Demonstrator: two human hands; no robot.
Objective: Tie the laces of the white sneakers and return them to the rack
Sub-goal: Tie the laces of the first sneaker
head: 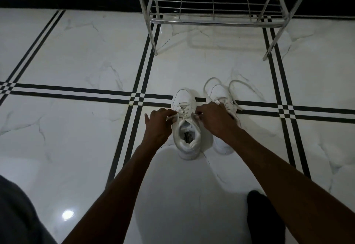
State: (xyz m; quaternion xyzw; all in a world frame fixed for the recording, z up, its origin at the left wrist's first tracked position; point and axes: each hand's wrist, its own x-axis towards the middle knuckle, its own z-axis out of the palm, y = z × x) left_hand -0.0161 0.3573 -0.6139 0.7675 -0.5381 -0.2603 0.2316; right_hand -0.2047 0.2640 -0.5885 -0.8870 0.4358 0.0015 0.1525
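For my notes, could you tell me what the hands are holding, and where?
Each hand, left and right, pinches a lace end of the left sneaker, beside its top eyelets.

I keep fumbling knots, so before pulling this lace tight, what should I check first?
1. Left hand has a lace end in its grip: ok.
2. Right hand has the other end: cannot tell, fingers hide it.
3. Left sneaker flat on the floor: ok.
4. Knot formed on it: not ok, none visible yet.
5. Right sneaker laces tied: not ok, loose loops lie on the floor.
6. Rack lower shelf free: ok.
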